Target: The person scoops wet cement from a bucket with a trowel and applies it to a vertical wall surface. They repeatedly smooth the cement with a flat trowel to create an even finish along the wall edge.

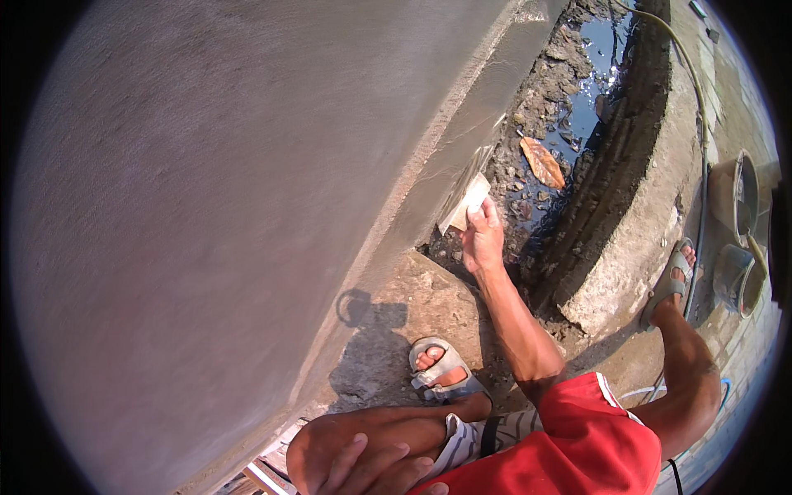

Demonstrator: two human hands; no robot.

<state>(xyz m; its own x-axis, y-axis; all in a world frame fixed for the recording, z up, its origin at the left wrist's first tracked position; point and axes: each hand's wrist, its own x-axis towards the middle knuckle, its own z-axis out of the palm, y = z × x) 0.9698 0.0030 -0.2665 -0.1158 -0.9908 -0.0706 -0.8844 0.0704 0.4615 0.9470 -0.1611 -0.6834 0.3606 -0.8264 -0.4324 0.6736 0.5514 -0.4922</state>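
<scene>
My right hand [482, 231] grips a small pale flat board [469, 196], which rests against the wet, smoothed strip [476, 117] along the base of the grey plastered wall [206, 190]. My left hand [379, 466] lies at the lower edge on my bent knee, its fingers apart with nothing visible in them. Beside the wall runs a narrow channel [546, 99] of rubble, mud and dark water, with a dry orange leaf [542, 162] in it, just beyond the board.
A broken concrete edge [627, 239] borders the channel. To the right, a hose [704, 107], a bucket [726, 198] and a smaller container [733, 280] sit on the paving. My sandaled feet [437, 367] are planted either side of the lower channel end, one near the buckets.
</scene>
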